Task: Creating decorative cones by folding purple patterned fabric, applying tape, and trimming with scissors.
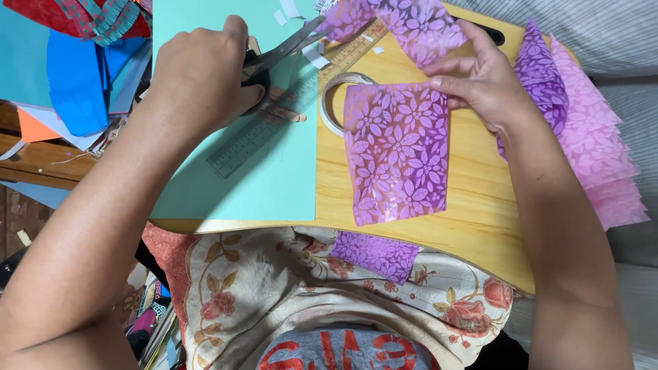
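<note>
My left hand (199,75) had its fingers closed through the handles of black-handled steel scissors (284,49), blades parted. My right hand (483,85) pinched a purple flower-patterned translucent sheet (397,151), which lay flat on the light wooden surface (473,205), covering part of a white tape roll (332,96), beside a mint-green paper sheet (274,178).

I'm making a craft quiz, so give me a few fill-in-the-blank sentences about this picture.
1. The left hand holds a pair of ____.
2. The right hand pinches purple ____-patterned paper.
3. The ruler lies on a ____ sheet.
4. The tape roll sits on the ____ board.

Missing words: scissors; flower; mint-green; wooden
</note>
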